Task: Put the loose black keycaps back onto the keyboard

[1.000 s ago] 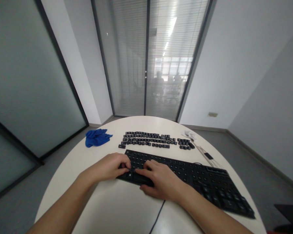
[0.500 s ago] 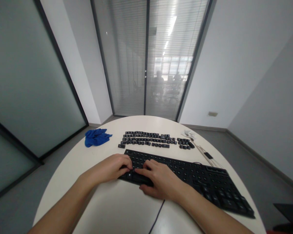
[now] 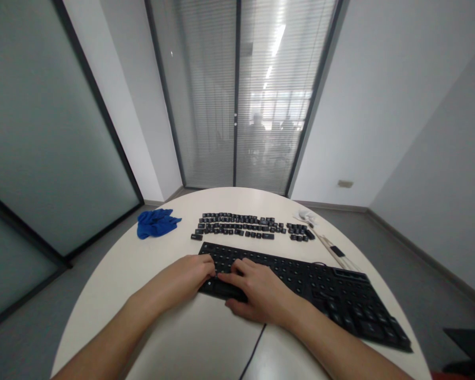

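Observation:
A black keyboard (image 3: 303,277) lies slanted across the round table in the head view; many of its key places show only small light sockets. At its left end is my left hand (image 3: 196,274), fingers curled and pressed together over the keys; whatever is between the fingertips is hidden. My right hand (image 3: 259,293) rests on the keyboard's left half, index finger stretched toward my left fingertips and thumb apart at the front edge. Loose black keycaps (image 3: 237,227) stand in rows behind the keyboard.
A crumpled blue cloth (image 3: 156,223) lies at the back left of the white table (image 3: 114,274). More keycaps (image 3: 298,232), a white wad (image 3: 306,216) and thin sticks (image 3: 330,253) are at the right. A dark cable (image 3: 254,351) runs off the front edge.
My left hand has shifted slightly to the right and turned, and its thumb is now out of sight beneath the fingers. My right hand stays in about the same place.

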The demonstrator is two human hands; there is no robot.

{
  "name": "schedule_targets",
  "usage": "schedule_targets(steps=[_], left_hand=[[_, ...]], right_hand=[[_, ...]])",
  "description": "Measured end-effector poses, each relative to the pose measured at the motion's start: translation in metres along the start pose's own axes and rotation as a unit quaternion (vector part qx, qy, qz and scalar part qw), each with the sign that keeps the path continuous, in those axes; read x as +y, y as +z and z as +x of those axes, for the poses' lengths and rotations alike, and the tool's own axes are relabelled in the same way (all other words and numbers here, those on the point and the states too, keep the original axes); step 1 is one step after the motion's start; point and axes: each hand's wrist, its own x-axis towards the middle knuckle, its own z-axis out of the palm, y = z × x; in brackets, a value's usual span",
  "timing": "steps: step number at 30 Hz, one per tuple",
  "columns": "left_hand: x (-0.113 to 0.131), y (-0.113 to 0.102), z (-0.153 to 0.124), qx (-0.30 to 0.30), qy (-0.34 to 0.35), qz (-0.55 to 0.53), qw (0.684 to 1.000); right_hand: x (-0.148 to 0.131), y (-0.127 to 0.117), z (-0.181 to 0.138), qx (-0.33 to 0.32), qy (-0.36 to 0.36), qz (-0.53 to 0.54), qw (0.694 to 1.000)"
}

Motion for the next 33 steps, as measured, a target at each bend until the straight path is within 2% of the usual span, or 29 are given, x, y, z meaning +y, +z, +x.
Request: schedule_targets(steps=[9,12,17,23,26,29,30,33], left_hand=[[-0.009,-0.004,0.002,0.004,-0.072,-0.016,0.997],[-0.016,-0.004,0.004,-0.002,-0.085,-0.096,0.992],[-0.027,0.0,0.004,-0.021,-0.105,-0.262,0.959],[-0.029,-0.006,0.002,-0.029,-0.103,-0.296,0.949],[-0.041,-0.009,0.004,0.044,-0.111,-0.24,0.964],[-0.066,-0.002,0.008,0.195,-0.146,-0.148,0.959],[-0.075,0.002,0.009,0.224,-0.149,-0.11,0.957],[-0.096,0.014,0.011,0.25,-0.137,-0.044,0.958]], right_hand=[[-0.001,-0.001,0.0,-0.003,0.003,0.006,1.0],[-0.003,0.0,0.0,-0.001,0.008,-0.006,1.0],[-0.013,0.005,0.003,0.013,0.016,-0.027,0.999],[-0.02,0.008,0.008,0.012,0.016,-0.044,0.999],[-0.019,0.008,0.009,0.014,0.013,-0.05,0.999],[-0.02,0.008,0.009,0.009,0.015,-0.056,0.998],[-0.02,0.007,0.01,0.005,0.016,-0.058,0.998],[-0.022,0.004,0.012,-0.006,0.018,-0.065,0.998]])
